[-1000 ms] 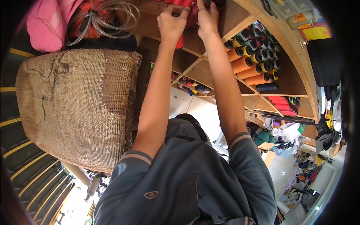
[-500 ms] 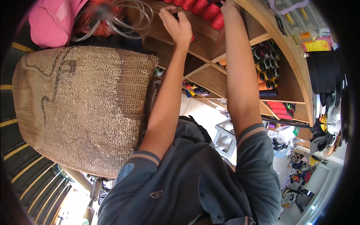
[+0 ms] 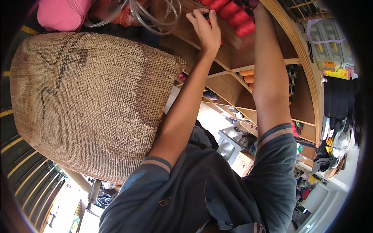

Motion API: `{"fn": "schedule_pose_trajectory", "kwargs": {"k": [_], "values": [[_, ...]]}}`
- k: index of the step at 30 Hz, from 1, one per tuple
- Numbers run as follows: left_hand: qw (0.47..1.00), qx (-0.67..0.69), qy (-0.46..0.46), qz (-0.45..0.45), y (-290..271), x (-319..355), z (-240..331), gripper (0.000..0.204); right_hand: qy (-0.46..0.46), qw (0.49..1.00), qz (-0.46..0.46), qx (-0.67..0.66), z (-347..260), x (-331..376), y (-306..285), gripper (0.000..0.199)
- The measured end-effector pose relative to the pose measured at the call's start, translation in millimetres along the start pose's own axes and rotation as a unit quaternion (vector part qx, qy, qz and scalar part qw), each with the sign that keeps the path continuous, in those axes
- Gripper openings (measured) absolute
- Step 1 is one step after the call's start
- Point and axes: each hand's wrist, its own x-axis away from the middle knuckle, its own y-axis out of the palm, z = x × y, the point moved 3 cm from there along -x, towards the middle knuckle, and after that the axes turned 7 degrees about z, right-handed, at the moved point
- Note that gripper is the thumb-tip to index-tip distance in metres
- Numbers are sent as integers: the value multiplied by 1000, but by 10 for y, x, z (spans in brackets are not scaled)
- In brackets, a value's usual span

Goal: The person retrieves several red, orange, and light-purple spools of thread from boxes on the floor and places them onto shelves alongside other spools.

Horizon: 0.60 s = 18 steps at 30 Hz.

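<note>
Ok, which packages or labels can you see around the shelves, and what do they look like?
Clear plastic compartment boxes: upper right beside the wooden shelf unit, greyish, purple tape across.
Yellow-and-red rectangular packet: just below those boxes.
Other small packages at lower right: too small to tell.
No signs or screens visible.

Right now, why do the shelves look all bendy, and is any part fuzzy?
Head view: the fisheye lens bows the wooden shelf edges near the rim; black corners ring the picture; the red thread spools beside the left hand look sharp; the floor far below glares white.
</note>
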Motion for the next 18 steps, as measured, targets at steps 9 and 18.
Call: {"fn": "schedule_pose_trajectory", "kwargs": {"k": [9, 18], "values": [[1000, -12, 4, -12, -6, 45, -107, 19, -16, 999, -15, 31, 93, 17, 29, 31], [1000, -13, -17, 3, 25, 107, -163, 18, -38, 997, -39, 47, 55, 1, -5, 29]]}}
